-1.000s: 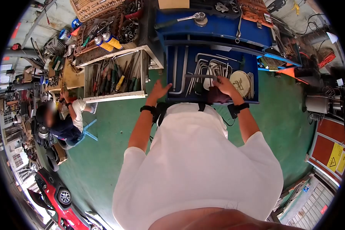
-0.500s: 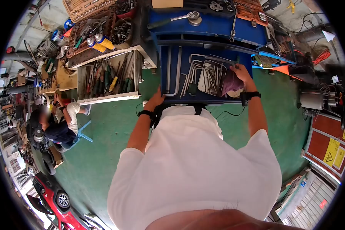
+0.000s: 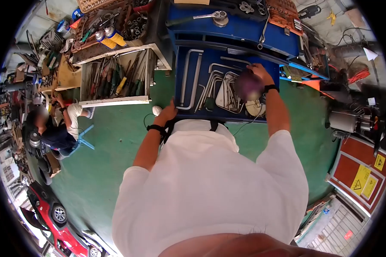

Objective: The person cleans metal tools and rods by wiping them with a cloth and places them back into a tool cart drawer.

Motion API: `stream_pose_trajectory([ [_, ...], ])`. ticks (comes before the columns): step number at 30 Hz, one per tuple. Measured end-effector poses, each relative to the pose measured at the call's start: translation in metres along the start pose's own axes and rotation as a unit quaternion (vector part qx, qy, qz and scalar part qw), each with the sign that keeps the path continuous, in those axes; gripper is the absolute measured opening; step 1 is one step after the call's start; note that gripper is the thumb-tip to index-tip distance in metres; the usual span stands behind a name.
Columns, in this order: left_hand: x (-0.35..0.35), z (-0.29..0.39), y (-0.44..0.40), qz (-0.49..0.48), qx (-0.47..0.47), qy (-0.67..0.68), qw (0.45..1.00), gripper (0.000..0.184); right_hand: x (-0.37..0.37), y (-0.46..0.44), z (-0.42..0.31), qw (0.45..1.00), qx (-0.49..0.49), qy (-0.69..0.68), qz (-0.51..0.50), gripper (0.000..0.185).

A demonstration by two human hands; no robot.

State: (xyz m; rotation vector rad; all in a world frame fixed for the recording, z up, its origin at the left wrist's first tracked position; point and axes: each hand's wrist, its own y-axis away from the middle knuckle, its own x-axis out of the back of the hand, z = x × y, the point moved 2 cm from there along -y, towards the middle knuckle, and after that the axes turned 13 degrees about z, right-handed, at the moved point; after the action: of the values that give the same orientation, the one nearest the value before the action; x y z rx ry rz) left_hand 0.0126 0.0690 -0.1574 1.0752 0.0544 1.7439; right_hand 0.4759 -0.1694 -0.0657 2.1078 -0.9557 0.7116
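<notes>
A blue drawer stands pulled out in front of me, holding several L-shaped hex keys and a white tray of smaller ones. My right hand is closed on a purple cloth-like bundle over the drawer's right side; motion smears its details. Below the bundle lies a pale round object. At the drawer's front left corner, my left hand rests against the edge with a finger stretched out and nothing in it.
Left of the blue drawer is an open white drawer full of screwdrivers. A ratchet wrench lies on the blue cabinet top. Further left sits another person on a blue-legged stool. A red car is at lower left.
My right hand has drawn the purple bundle up and leftward, uncovering more of the pale round object beneath. The view has shifted slightly. My left hand stays by the drawer's corner.
</notes>
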Motion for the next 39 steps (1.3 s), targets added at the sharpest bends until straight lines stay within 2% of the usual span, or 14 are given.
stream_pose_trajectory([
  [2,-0.009,-0.013,-0.003,0.072,-0.068,0.016,0.995,0.076,-0.012,-0.030,0.032,0.993,0.108,0.037,-0.031,0.048],
  [3,-0.013,-0.019,-0.005,0.059,-0.055,0.013,0.997,0.077,-0.014,-0.041,0.047,0.992,0.111,0.048,-0.038,0.048],
  [5,-0.017,-0.025,-0.008,0.069,-0.060,0.016,0.996,0.077,-0.018,-0.063,0.072,0.974,0.176,0.133,-0.058,0.049],
  [9,-0.002,-0.003,0.004,0.034,-0.018,0.041,0.998,0.076,-0.020,-0.081,0.094,0.967,0.188,0.172,-0.030,0.049],
  [11,-0.006,-0.010,0.002,0.048,-0.029,0.041,0.998,0.077,-0.010,-0.064,0.066,0.961,0.221,0.122,-0.110,0.046],
  [13,-0.012,-0.014,0.001,0.056,-0.046,0.039,0.997,0.077,-0.006,-0.070,0.063,0.958,0.223,0.130,-0.126,0.045],
  [22,-0.013,-0.018,0.000,0.030,-0.041,0.047,0.998,0.078,-0.027,-0.118,0.094,0.932,0.183,0.292,-0.111,0.042],
  [23,-0.019,-0.025,-0.002,0.048,-0.070,0.055,0.995,0.078,-0.032,-0.117,0.097,0.933,0.177,0.297,-0.098,0.042],
  [24,-0.022,-0.032,-0.004,0.067,-0.098,0.063,0.991,0.079,-0.027,-0.100,0.078,0.945,0.175,0.266,-0.070,0.042],
  [27,-0.018,-0.028,-0.003,0.053,-0.081,0.065,0.993,0.079,-0.021,-0.071,0.051,0.969,0.172,0.174,0.020,0.041],
  [29,-0.016,-0.025,-0.003,0.055,-0.079,0.057,0.994,0.080,-0.026,-0.070,0.054,0.980,0.070,0.133,0.129,0.044],
  [36,-0.006,-0.011,0.001,0.019,-0.038,0.048,0.998,0.080,-0.008,-0.053,0.040,0.965,0.008,0.236,0.118,0.047],
  [38,-0.007,-0.020,-0.004,0.026,-0.068,0.061,0.995,0.081,0.008,-0.051,0.049,0.966,0.043,0.246,0.065,0.035],
  [39,-0.006,-0.019,-0.004,0.014,-0.055,0.050,0.997,0.079,0.020,-0.035,0.040,0.976,0.004,0.208,0.066,0.032],
])
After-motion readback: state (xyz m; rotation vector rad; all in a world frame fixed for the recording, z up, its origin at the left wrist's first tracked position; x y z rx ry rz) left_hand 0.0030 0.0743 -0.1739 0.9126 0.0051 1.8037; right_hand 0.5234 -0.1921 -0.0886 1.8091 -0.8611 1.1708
